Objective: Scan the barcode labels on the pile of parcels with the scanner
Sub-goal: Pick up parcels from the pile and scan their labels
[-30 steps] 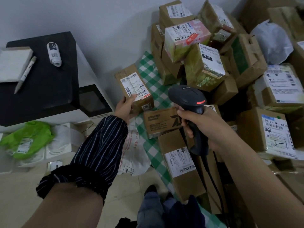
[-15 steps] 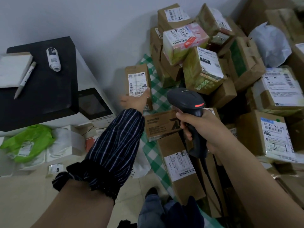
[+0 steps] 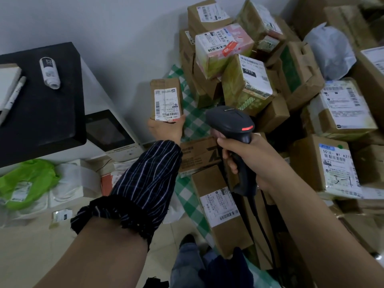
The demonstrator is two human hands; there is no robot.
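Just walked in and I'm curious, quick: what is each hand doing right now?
Left hand: holds a small brown parcel upright by its lower end.
Right hand: grips the black scanner by its handle.

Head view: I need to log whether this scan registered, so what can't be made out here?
All in the head view:
The small parcel in the left hand: label print too small and blurred to read.
The scanner in the right hand: its window faces away, so no beam shows.
The trigger: hidden by the fingers.
The pile of parcels: cut off by the right edge.
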